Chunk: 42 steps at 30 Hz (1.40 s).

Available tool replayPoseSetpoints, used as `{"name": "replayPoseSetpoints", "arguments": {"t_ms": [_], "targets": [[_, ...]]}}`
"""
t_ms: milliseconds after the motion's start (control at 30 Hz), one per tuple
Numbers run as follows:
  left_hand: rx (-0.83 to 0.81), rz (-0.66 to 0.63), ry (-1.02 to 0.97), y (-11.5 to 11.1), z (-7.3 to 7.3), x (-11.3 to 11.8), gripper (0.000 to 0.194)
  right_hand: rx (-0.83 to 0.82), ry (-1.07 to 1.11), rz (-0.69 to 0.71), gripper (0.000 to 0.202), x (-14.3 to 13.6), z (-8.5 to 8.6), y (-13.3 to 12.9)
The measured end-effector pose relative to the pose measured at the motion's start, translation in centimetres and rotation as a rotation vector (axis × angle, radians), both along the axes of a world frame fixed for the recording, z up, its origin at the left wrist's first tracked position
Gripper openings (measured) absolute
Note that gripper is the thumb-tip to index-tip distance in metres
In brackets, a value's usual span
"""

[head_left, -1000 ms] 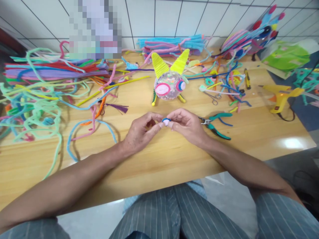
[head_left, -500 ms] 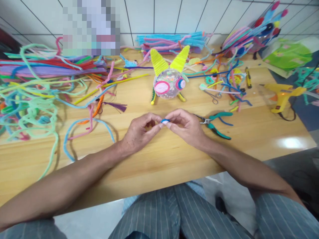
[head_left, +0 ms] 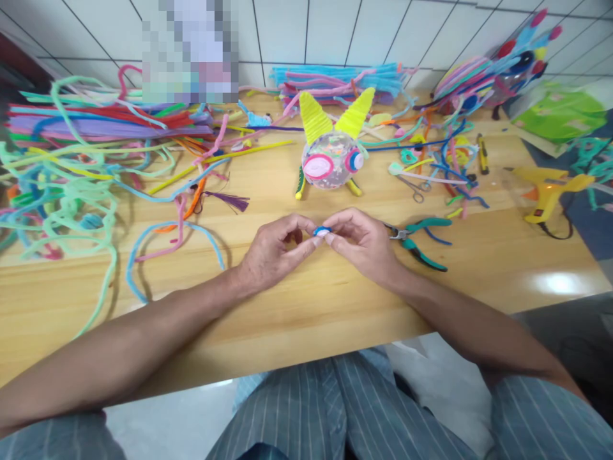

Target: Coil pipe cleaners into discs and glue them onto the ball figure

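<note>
A small blue-rimmed disc with a pale pink middle (head_left: 322, 232) is pinched between my two hands above the table. My left hand (head_left: 282, 248) grips its left side with thumb and forefinger. On its right side, the thumb and forefinger of my right hand (head_left: 359, 241) close on it. Just beyond my hands stands a clear round figure (head_left: 330, 177) with two yellow ears (head_left: 354, 115), a pink-rimmed oval (head_left: 318, 167) and a blue-rimmed disc (head_left: 355, 161) on its front.
Green-handled pliers (head_left: 426, 223) lie right of my right hand, with scissors (head_left: 416, 188), a yellow cutter (head_left: 483, 154) and a yellow glue gun (head_left: 548, 191) farther out. Tangled pipe cleaners (head_left: 71, 198) cover the left side; a bundle (head_left: 340, 83) lies at the back.
The whole view has shifted slightly, so the table and its objects appear farther right. Both hands still pinch the small disc, with little change in their fingers.
</note>
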<state>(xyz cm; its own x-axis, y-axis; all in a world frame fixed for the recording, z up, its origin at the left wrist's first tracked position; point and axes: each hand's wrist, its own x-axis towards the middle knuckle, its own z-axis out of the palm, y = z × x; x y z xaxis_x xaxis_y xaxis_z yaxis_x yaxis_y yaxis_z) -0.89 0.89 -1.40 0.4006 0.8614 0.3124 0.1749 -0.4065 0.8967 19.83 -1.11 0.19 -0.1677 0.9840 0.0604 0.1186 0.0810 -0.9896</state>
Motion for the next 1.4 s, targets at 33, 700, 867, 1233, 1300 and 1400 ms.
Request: {"name": "replayPoseSetpoints", "arguments": {"t_ms": [33, 700, 867, 1233, 1300, 1400], "targets": [[-0.007, -0.001, 0.000, -0.01, 0.03, 0.01, 0.022, 0.003, -0.005, -0.003, 0.032, 0.00, 0.03, 0.00], [-0.040, -0.019, -0.001, 0.10, -0.40, -0.04, 0.022, 0.020, -0.019, 0.002, 0.030, 0.04, -0.21, -0.02], [-0.036, -0.015, -0.003, 0.02, -0.12, 0.02, 0.022, 0.015, -0.010, 0.001, 0.030, 0.07, -0.30, -0.03], [-0.085, -0.016, -0.021, 0.20, -0.47, 0.08, 0.026, 0.014, -0.011, 0.007, 0.030, 0.17, -0.76, 0.19], [-0.099, -0.018, -0.031, 0.19, -0.38, 0.14, 0.026, 0.009, -0.003, 0.012, 0.029, 0.31, -0.87, 0.20], [-0.121, -0.052, -0.051, 0.22, -0.18, 0.21, 0.029, -0.021, -0.009, -0.005, 0.027, 0.45, -0.87, 0.23]]}}
